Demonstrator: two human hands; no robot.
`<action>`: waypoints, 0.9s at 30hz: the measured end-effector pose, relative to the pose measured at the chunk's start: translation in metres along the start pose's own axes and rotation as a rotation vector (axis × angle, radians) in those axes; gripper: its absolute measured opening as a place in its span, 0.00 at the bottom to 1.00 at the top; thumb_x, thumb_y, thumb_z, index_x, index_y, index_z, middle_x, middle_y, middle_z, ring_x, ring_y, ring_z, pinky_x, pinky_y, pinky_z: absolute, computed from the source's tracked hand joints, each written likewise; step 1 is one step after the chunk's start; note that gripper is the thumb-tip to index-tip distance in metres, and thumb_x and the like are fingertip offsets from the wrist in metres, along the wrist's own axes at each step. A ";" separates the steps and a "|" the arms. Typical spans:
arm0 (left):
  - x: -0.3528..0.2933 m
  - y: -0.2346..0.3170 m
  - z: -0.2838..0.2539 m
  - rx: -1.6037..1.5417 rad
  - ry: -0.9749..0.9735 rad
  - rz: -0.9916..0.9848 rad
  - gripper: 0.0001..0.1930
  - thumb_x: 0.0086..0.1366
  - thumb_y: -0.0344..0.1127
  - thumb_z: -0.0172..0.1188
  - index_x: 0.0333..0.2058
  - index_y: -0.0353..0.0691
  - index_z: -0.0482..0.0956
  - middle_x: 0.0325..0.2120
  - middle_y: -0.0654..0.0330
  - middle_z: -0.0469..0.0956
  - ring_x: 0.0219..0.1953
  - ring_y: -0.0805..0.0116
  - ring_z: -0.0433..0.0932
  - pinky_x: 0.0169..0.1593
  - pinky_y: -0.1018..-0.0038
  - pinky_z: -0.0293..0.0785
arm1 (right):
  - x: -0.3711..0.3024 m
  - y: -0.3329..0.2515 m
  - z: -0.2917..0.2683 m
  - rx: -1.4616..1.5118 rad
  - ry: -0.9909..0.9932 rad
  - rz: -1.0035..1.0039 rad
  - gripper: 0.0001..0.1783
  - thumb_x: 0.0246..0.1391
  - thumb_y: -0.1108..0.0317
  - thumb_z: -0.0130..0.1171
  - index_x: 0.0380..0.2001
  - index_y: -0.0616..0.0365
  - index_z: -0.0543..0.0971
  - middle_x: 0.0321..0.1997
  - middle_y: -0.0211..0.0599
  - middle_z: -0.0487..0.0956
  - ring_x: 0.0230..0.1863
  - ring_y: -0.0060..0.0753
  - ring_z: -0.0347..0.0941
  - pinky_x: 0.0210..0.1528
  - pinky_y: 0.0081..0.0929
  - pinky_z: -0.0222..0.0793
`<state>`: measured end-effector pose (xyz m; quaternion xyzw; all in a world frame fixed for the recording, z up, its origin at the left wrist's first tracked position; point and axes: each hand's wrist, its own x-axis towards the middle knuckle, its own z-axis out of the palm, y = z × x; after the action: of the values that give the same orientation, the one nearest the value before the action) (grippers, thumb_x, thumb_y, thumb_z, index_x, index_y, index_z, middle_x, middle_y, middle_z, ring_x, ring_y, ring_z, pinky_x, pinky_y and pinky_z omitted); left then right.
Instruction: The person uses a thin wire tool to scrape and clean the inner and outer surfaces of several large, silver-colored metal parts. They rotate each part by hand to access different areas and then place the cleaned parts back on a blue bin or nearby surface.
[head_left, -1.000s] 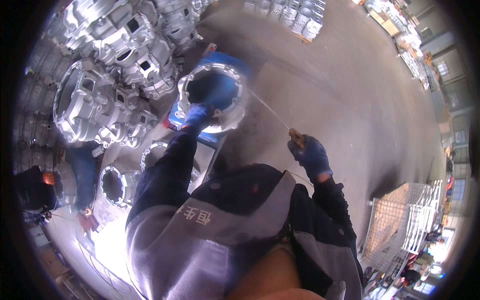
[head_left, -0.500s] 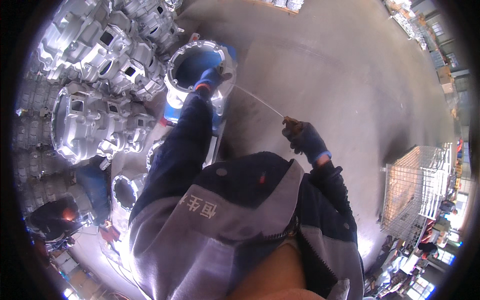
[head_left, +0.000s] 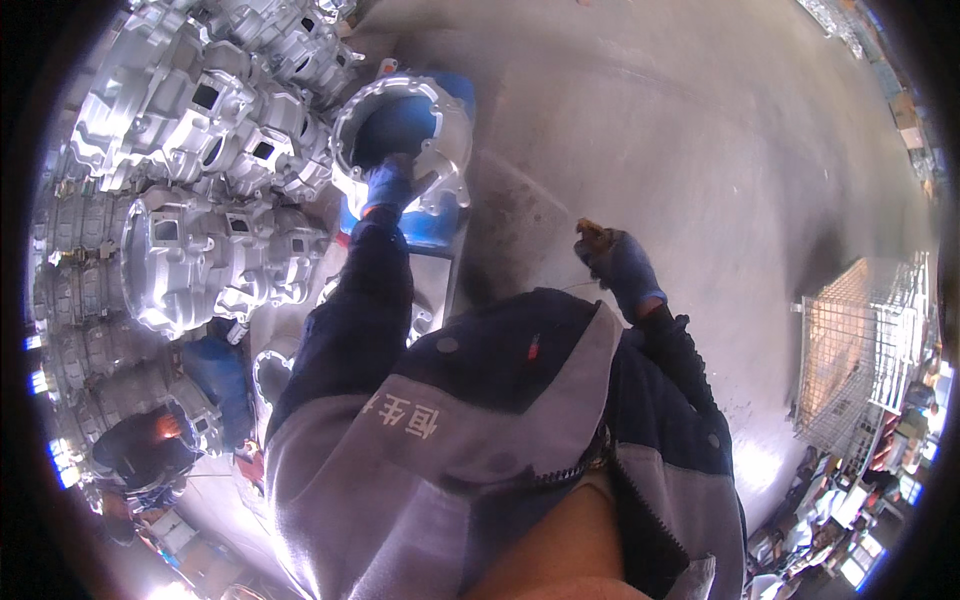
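A silver cast-metal housing [head_left: 452,150] with a wide round opening stands on a blue support [head_left: 430,232] ahead of me, left of the middle. My left hand [head_left: 388,186], in a dark blue glove, is closed over the near rim, its fingertips reaching into the shaded opening. Off to the right, apart from the housing, my gloved right hand [head_left: 624,268] is closed around a small brown, brass-coloured tool [head_left: 592,232]; its exact kind is unclear. A thin line shows beside that hand, partly hidden by my jacket.
Similar silver castings [head_left: 170,120] are stacked high at the left. Another round casting [head_left: 272,372] sits near my left arm. Lower left, a person [head_left: 145,450] bends beside a blue barrel [head_left: 216,375]. A wire cage [head_left: 858,335] stands at the right.
My left hand has slid from the right part of the rim to its near side. The thin straight line between the tool and housing is gone. My right hand has shifted slightly right.
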<state>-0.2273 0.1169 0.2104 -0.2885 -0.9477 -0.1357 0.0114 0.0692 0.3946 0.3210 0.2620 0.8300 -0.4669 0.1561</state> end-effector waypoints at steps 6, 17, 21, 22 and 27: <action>0.021 0.041 0.011 -0.180 -0.130 -0.433 0.34 0.50 0.66 0.60 0.44 0.42 0.82 0.44 0.48 0.80 0.50 0.47 0.77 0.54 0.56 0.68 | -0.003 0.001 0.002 -0.121 0.072 0.087 0.18 0.56 0.51 0.55 0.38 0.52 0.83 0.33 0.47 0.82 0.36 0.51 0.79 0.38 0.44 0.74; 0.007 0.024 -0.008 -0.166 0.058 -0.156 0.36 0.51 0.68 0.61 0.46 0.42 0.80 0.41 0.48 0.81 0.43 0.49 0.80 0.46 0.60 0.74 | 0.023 0.006 0.030 -0.315 0.409 -0.221 0.21 0.52 0.48 0.59 0.29 0.58 0.80 0.28 0.52 0.80 0.33 0.56 0.77 0.36 0.48 0.72; -0.005 -0.004 0.003 -0.129 -0.105 -0.142 0.36 0.48 0.65 0.67 0.47 0.43 0.79 0.41 0.51 0.82 0.45 0.49 0.79 0.51 0.59 0.70 | 0.019 0.010 0.025 -0.340 0.339 -0.189 0.20 0.51 0.49 0.60 0.30 0.58 0.80 0.28 0.52 0.79 0.33 0.55 0.77 0.36 0.46 0.72; -0.005 -0.007 0.006 -0.144 -0.128 -0.171 0.36 0.49 0.66 0.66 0.46 0.43 0.79 0.41 0.51 0.82 0.46 0.49 0.79 0.52 0.58 0.69 | 0.017 0.009 0.025 -0.379 0.334 -0.189 0.20 0.51 0.49 0.60 0.30 0.57 0.80 0.27 0.52 0.79 0.33 0.55 0.77 0.36 0.46 0.72; -0.001 0.001 0.009 -0.070 -0.162 -0.299 0.33 0.52 0.66 0.60 0.46 0.44 0.80 0.44 0.52 0.81 0.50 0.51 0.77 0.54 0.56 0.66 | 0.007 0.004 0.029 -0.410 0.212 -0.165 0.17 0.52 0.49 0.58 0.35 0.50 0.82 0.32 0.47 0.81 0.36 0.53 0.78 0.39 0.44 0.74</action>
<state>-0.2258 0.1194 0.2017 -0.1548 -0.9726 -0.1448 -0.0955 0.0661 0.3735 0.2997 0.2037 0.9378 -0.2696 0.0796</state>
